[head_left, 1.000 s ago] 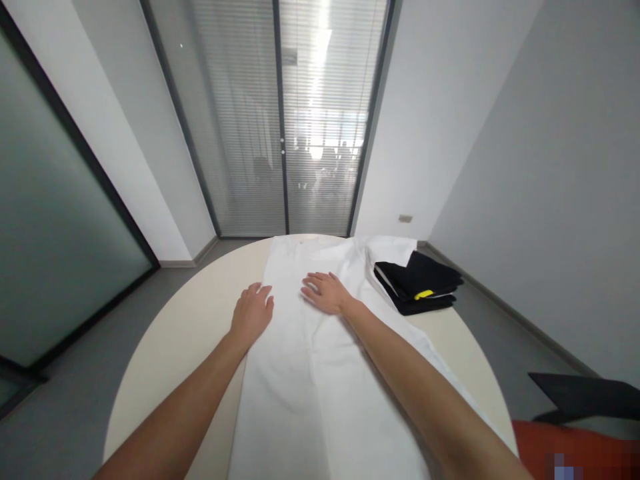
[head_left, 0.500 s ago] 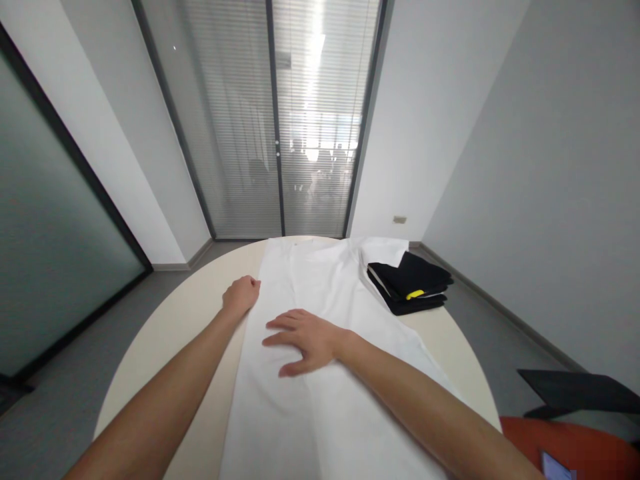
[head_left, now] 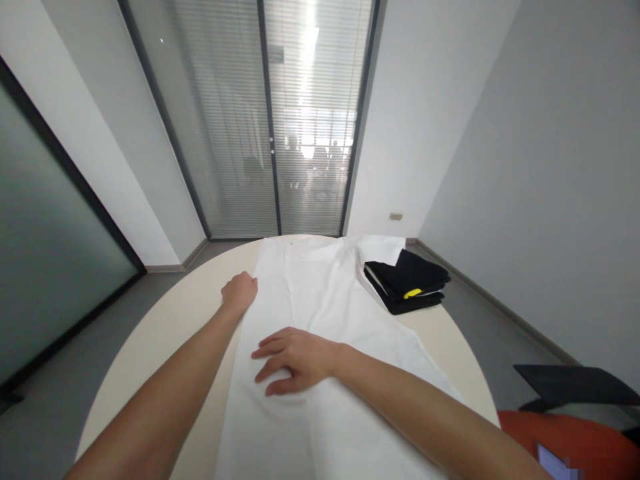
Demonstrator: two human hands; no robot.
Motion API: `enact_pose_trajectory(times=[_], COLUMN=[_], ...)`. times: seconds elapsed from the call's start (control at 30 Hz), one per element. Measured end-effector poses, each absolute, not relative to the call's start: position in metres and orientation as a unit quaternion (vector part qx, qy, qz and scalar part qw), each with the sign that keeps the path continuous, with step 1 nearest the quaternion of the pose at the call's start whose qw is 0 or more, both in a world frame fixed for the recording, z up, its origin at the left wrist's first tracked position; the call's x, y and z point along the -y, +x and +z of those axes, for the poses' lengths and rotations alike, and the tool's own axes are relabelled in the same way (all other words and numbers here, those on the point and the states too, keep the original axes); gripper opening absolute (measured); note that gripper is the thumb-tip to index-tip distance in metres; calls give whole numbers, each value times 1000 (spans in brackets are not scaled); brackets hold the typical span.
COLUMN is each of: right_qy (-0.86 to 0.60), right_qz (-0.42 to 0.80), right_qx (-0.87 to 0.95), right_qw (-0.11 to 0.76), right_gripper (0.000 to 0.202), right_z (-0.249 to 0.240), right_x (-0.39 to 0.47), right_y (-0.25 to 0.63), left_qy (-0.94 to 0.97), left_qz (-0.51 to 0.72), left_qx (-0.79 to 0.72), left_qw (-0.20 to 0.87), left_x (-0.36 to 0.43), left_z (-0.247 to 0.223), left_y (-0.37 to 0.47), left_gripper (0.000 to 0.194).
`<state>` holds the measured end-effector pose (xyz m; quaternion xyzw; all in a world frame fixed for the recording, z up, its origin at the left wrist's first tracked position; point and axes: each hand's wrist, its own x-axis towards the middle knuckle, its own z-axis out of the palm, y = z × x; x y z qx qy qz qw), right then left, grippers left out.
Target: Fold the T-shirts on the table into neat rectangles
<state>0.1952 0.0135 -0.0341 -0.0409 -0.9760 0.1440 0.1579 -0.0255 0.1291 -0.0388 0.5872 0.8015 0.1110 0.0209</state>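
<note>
The white cloth (head_left: 320, 293) lies stretched out on the round bench (head_left: 175, 320), its long axis running from the far edge toward the person. At that far end a short flap juts sideways to the right, touching the folded black fabric (head_left: 415, 277) near the bench's right edge. The cloth looks smooth and matte, with soft wrinkles and a faint lengthwise crease; the bench top is pale and plain. The black fabric sits in thick layers, a bright yellow tab (head_left: 413, 293) showing on its near side. The left hand (head_left: 240, 292) is curled at the cloth's left border; from here I can't tell whether its fingers pinch it. The right hand (head_left: 303, 360) is palm down over the cloth, fingers spread, pointing toward the bench's left edge.
</note>
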Motion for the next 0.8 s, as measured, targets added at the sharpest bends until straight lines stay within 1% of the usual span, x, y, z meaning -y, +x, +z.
enact_pose_trajectory(times=[0.1,0.3,0.37,0.63,0.8], right_qy=[-15,-15,-16,-42,-50], right_qz=[144,40,24,32,33], right_qx=[977,988,989,991,993], right_qw=[157,148,146,125,105], right_gripper=[24,23,23,20,25], right_z=[-35,-34,-35,-34,-29], right_x=[-12,-4,-2,25,54], right_y=[188,179,179,156,124], left_qy=[587,595,599,585,587], left_qz=[108,101,98,69,56], left_qx=[-802,-797,-795,-808,-808], left_qw=[18,14,12,18,12], left_x=[-131,-133,-133,-132,-124], left_z=[-39,-37,-36,-32,-29], left_y=[-25,-23,-23,-29,-45], left_gripper=[40,40,40,40,48])
